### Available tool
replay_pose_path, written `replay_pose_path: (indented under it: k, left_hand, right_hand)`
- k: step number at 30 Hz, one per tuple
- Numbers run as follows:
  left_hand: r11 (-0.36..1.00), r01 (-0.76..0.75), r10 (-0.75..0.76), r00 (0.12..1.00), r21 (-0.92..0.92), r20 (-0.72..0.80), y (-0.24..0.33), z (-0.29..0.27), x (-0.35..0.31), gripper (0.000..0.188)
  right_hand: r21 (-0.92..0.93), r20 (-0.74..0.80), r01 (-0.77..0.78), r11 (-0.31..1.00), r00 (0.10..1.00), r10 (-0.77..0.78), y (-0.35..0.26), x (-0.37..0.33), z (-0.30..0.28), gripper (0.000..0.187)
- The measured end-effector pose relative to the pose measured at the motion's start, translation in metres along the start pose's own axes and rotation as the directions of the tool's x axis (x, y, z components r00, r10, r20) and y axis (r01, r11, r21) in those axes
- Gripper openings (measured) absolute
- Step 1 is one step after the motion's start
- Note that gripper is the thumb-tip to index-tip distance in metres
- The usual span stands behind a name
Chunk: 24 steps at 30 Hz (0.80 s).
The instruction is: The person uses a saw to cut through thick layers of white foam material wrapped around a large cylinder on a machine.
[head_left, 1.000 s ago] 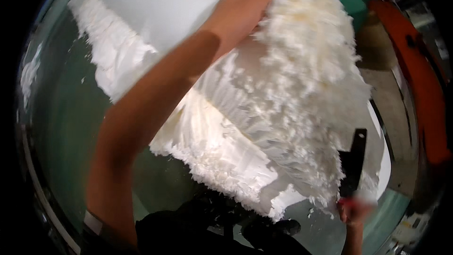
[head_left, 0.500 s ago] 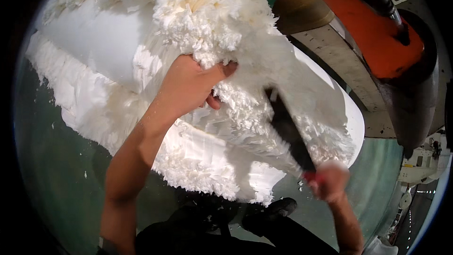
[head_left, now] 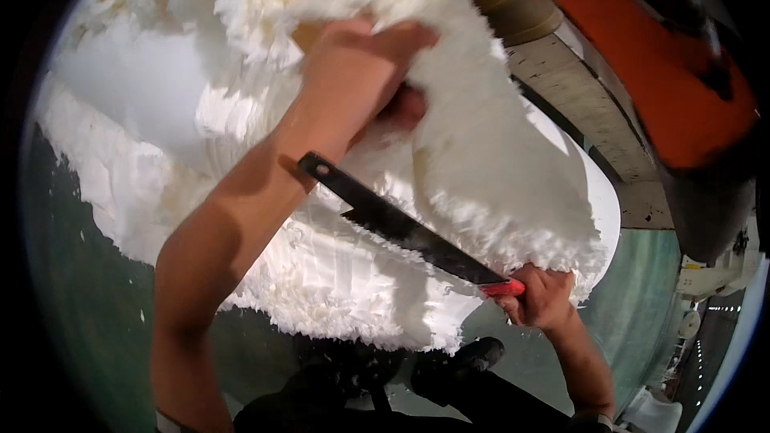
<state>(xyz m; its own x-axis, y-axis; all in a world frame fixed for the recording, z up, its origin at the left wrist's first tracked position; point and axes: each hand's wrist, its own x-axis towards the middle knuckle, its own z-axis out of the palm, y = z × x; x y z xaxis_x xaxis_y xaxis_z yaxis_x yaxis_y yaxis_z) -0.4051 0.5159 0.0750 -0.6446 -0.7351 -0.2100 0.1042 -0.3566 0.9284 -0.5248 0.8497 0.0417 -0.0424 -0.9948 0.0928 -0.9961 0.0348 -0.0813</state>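
Observation:
A large white mass [head_left: 305, 261] of layered, ragged, flaky material lies in front of me; its kind is not clear. My left hand [head_left: 357, 68] is closed on a thick, shaggy white flap [head_left: 489, 128] at the mass's upper middle. Its fingertips are partly hidden and blurred. My right hand [head_left: 543, 295] is wrapped around the red handle of a long knife [head_left: 417, 240] at the lower right. The dark blade, with a hole near its end, slants up and left over the layers. Its far end overlaps my left forearm in view; whether they touch I cannot tell.
At the upper right stands an orange machine part [head_left: 618, 56] above a pale curved beam [head_left: 573, 84], close beside the white mass. Below lies a green floor [head_left: 96, 289] with white flakes. My dark shoe [head_left: 469, 357] shows near the mass's lower edge.
My left hand has moved up with the shaggy flap, which now stands lifted and folded over. The knife has swung to a flatter slant, its far end now further left.

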Motion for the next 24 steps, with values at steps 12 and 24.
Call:
replay_pose_path:
  k: [12, 24]
  left_hand:
    - [0.967, 0.122, -0.062, 0.965, -0.225, 0.254, 0.017, 0.058, 0.143, 0.026]
    - [0.944, 0.058, -0.097, 0.990, 0.326, 0.103, 0.033, 0.039, 0.128, 0.021]
  right_hand:
    - [0.270, 0.063, -0.248, 0.931, 0.969, 0.240, 0.060, 0.073, -0.055, 0.032]
    - [0.219, 0.115, -0.162, 0.962, 0.984, 0.140, 0.041, 0.052, -0.040, 0.035]
